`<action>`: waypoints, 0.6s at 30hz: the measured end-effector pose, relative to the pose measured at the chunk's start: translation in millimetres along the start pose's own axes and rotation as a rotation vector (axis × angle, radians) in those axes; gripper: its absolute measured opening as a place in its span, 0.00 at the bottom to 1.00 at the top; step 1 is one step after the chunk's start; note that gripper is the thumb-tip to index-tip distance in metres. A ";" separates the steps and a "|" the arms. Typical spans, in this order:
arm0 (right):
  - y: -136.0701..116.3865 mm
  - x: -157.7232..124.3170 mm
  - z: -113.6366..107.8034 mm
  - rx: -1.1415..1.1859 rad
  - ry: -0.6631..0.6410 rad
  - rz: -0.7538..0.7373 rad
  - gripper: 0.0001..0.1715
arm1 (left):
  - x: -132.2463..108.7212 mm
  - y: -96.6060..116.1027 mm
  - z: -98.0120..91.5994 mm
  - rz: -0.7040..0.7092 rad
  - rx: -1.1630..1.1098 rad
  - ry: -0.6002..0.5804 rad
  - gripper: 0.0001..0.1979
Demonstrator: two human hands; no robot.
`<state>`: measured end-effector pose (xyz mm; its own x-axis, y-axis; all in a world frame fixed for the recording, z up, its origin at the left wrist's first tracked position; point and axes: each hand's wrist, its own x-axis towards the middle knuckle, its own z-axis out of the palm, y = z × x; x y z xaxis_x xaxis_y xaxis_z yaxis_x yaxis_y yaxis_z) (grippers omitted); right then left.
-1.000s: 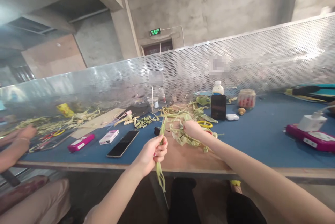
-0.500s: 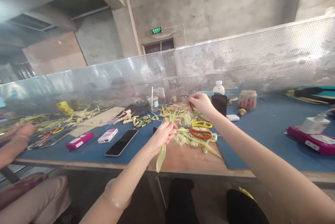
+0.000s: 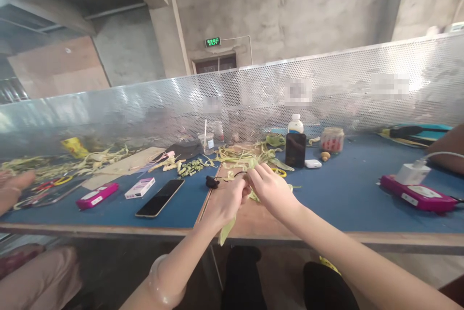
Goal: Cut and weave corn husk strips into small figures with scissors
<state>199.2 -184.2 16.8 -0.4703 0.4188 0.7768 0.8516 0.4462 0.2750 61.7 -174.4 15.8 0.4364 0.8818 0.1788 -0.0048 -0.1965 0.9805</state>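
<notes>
My left hand point(image 3: 230, 199) is closed around a pale green corn husk point(image 3: 227, 231), whose lower end hangs below the fist near the table's front edge. Pressed up against it, my right hand point(image 3: 270, 188) has its fingers curled together at the top of the left fist. What those fingers pinch is hidden. A yellow scissor handle point(image 3: 280, 172) shows just behind my right hand, which covers the rest. Loose husk strips point(image 3: 235, 154) lie beyond both hands on a brown board point(image 3: 259, 220).
Left of the board are a phone point(image 3: 160, 198), a small white box point(image 3: 140, 188), a magenta device point(image 3: 97, 196) and a black clip-like item point(image 3: 212, 182). Rightward stand a black phone point(image 3: 295, 150), a jar point(image 3: 332, 140) and a power bank point(image 3: 416, 193). Another person's hand point(image 3: 16, 182) is far left.
My right hand has come back from the husk pile at the rear to meet my left hand. It now covers most of the scissors. The view has shifted slightly.
</notes>
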 end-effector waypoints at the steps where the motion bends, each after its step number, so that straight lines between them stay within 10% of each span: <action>1: -0.7 -1.7 -1.8 -0.002 0.010 -0.004 0.10 | -1.8 -0.4 1.4 0.026 0.019 0.024 0.12; 12: -8.6 -22.4 -3.0 0.130 0.138 -0.032 0.11 | -17.5 3.9 16.9 0.134 0.219 0.290 0.16; 18: -9.5 -27.7 -3.5 0.538 0.195 0.263 0.09 | -25.5 4.3 17.5 0.168 0.265 0.292 0.17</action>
<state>205.0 -202.8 -5.3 -0.1672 0.4393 0.8827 0.6733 0.7049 -0.2232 66.3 -205.3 14.0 0.1764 0.9050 0.3872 0.1935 -0.4176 0.8878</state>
